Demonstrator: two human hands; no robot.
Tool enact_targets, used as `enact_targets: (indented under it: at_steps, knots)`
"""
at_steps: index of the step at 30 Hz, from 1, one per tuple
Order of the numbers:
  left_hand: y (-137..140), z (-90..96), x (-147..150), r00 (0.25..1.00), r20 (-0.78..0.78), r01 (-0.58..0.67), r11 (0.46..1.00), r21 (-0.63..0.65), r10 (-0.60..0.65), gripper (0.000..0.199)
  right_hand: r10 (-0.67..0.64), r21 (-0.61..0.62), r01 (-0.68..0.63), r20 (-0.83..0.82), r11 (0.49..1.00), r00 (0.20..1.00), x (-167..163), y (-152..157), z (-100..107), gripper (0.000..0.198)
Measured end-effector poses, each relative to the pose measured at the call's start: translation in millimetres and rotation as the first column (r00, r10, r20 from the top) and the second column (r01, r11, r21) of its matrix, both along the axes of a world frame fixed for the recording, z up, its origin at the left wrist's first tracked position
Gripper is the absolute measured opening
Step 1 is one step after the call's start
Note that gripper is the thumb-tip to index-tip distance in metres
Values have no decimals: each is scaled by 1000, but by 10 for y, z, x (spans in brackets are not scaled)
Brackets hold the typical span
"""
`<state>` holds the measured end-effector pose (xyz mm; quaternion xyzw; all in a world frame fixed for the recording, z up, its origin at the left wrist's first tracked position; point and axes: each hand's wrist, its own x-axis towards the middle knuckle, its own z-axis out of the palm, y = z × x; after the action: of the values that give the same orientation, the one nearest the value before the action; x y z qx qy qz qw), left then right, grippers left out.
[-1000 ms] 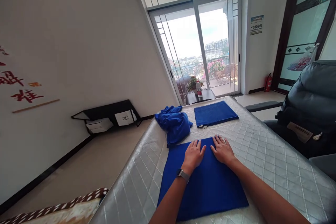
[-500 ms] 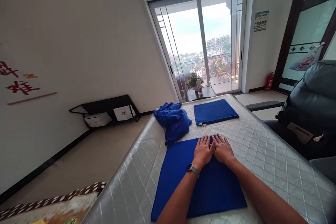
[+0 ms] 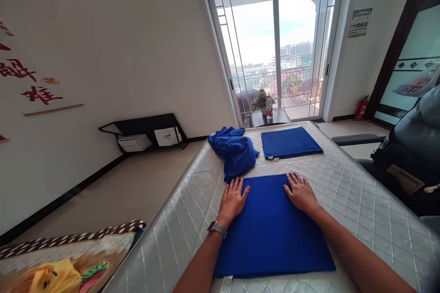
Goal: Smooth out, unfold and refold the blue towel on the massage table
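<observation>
A blue cloth [image 3: 271,229] lies flat in a rough rectangle on the quilted silver-white mattress [image 3: 347,192], a white label poking out at its near left edge. My left hand [image 3: 233,199], with a watch on the wrist, rests palm down on the cloth's far left corner, fingers spread. On the far right corner lies my right hand [image 3: 300,192], also flat with its fingers apart. Just beyond the left hand is a crumpled blue cloth [image 3: 237,149]. A neatly folded blue cloth [image 3: 291,142] sits farther back to the right.
Behind the mattress stands a small dark table [image 3: 270,118] with a plant and a water bottle [image 3: 268,107], before a sliding glass door. A dark padded chair [image 3: 419,132] is at right. At left are a black open box [image 3: 147,132] and a patterned blanket [image 3: 68,261].
My hands have slid apart from the middle of the cloth's far edge, the left going left and the right going right. The view has shifted slightly.
</observation>
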<state>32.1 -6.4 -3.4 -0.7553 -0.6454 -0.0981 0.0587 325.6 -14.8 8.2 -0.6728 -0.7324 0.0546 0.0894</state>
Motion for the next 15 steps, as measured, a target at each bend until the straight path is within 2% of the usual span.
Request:
enact_targets:
  at_steps: [15]
  knots:
    - [6,5,24,1000,20,0,1000,8,0,72,-3,5,3,35,1000,999,-24,34,-10,66]
